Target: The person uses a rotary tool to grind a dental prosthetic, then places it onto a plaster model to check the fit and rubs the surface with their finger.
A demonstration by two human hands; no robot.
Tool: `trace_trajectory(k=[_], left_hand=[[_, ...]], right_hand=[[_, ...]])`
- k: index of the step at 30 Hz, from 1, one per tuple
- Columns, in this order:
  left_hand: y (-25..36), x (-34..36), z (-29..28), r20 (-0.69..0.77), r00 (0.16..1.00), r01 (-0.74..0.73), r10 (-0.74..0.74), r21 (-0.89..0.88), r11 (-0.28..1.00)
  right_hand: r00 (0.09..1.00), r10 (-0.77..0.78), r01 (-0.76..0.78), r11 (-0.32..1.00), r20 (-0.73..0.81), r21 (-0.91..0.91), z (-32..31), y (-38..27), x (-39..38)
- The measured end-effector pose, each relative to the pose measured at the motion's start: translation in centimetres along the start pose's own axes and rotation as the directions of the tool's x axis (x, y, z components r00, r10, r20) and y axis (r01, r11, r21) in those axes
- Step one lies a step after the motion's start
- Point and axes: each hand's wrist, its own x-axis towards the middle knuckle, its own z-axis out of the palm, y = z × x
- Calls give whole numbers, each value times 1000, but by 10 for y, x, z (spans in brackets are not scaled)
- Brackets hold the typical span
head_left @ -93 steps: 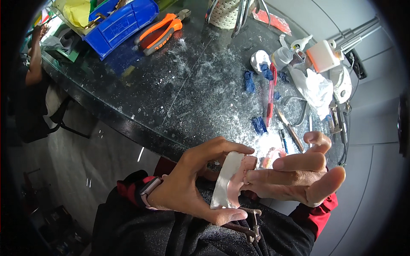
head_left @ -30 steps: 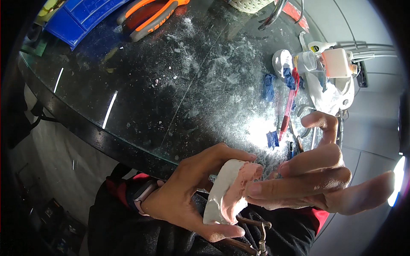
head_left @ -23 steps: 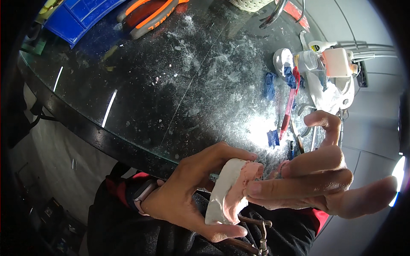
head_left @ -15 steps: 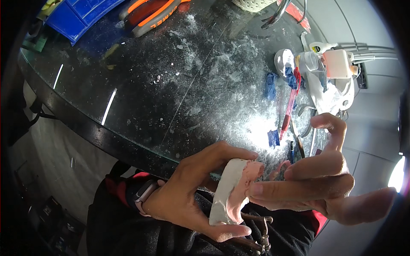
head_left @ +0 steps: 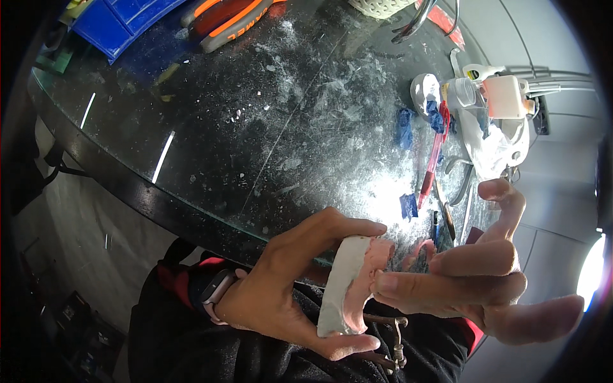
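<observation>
My left hand [head_left: 281, 281] grips a white cast [head_left: 338, 284] by its two ends, between thumb and fingers. A layer of pink material [head_left: 364, 287] with a rough upper part covers the cast's right side. My right hand [head_left: 479, 287] rests one fingertip on that pink material, its other fingers spread and bent. Below the cast, a brown metal hinged frame with a spring [head_left: 397, 348] lies over my dark lap. A small pink piece [head_left: 423, 249] shows behind my right fingers, partly hidden.
The dusty black bench [head_left: 223, 147] has a blue bin [head_left: 121, 25], orange-handled pliers [head_left: 227, 25] and a white perforated basket [head_left: 377, 6]. At right are a red pen [head_left: 431, 166], blue scraps [head_left: 408, 205], a clear jar [head_left: 460, 92], a plastic bottle [head_left: 504, 96] and crumpled white plastic [head_left: 491, 153].
The view has shifted since the earliest frame, and the person at left is out of sight. My right hand has moved slightly down and right, one finger staying on the pink material.
</observation>
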Motion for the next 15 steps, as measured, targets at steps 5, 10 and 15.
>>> trace_trajectory(k=[5, 10, 15], left_hand=[[4, -1, -1, -30, 1000, 1, 1, 54, 999], [-2, 0, -1, 18, 1000, 24, -24, -14, 1000], [-1, -2, -1, -45, 998, 43, -46, -46, 998]], right_hand=[[998, -53, 52, 998, -28, -40, 7, 9, -5], [999, 48, -46, 994, 17, -95, -2, -6, 4], [965, 14, -19, 1000, -260, -17, 37, 5, -4]])
